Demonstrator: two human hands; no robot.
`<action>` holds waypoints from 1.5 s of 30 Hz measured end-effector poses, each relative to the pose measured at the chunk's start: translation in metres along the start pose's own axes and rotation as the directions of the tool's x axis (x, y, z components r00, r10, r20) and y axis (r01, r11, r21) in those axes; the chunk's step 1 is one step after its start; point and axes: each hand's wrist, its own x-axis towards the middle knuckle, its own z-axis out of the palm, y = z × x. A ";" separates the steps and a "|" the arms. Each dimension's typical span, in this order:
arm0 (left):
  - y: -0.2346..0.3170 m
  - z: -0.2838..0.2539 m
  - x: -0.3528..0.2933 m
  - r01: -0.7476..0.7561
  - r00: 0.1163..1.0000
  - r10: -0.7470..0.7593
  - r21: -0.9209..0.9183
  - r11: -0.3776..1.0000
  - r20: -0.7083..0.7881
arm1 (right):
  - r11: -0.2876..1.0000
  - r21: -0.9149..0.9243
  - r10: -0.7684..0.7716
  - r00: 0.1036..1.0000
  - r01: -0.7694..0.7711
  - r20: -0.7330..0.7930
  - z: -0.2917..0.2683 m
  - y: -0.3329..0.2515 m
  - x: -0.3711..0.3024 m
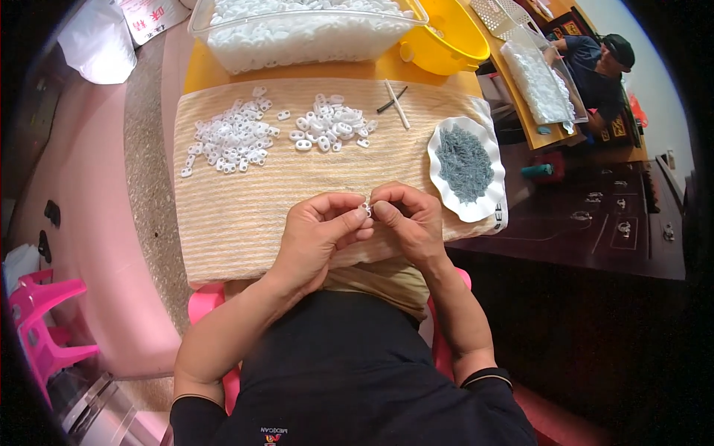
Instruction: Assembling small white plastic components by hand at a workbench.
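Note:
Close together over the towel's front part, my two hands meet at the fingertips. My left hand (324, 229) pinches a small white plastic piece with holes (366, 209) between thumb and fingers. The thumb and forefinger of my right hand (413, 223) are pressed together right beside it; whatever they hold is too small to make out. Beyond my hands lie a pile of small white two-hole pieces (234, 137) and, to its right, a pile of larger rounded white pieces (331, 123). At the right, a wavy-rimmed white plate (497, 160) bears many tiny grey-blue pieces (462, 165).
A striped towel (245, 215) covers the table. White and black thin sticks (398, 104) lie crossed on it. Behind stand a clear bin of white pieces (297, 44) and a yellow basin (446, 44). Another person (595, 74) sits at a table far right.

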 end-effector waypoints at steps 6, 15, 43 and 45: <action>0.000 -0.001 0.000 0.014 1.000 -0.014 -0.008 1.000 -0.016 | 1.000 0.008 -0.031 0.999 0.030 0.038 0.002 0.001 0.001; -0.001 -0.001 0.000 0.009 1.000 -0.009 0.009 1.000 -0.028 | 0.999 -0.036 -0.040 0.999 0.041 0.037 0.003 0.001 0.000; -0.001 0.000 0.000 -0.043 0.999 0.046 0.166 0.985 -0.009 | 0.993 0.093 0.065 0.997 -0.069 0.044 -0.004 0.005 -0.006; -0.001 0.000 0.000 -0.038 0.999 0.041 0.163 0.986 -0.010 | 0.986 0.130 0.097 0.994 -0.104 0.057 -0.005 0.007 -0.006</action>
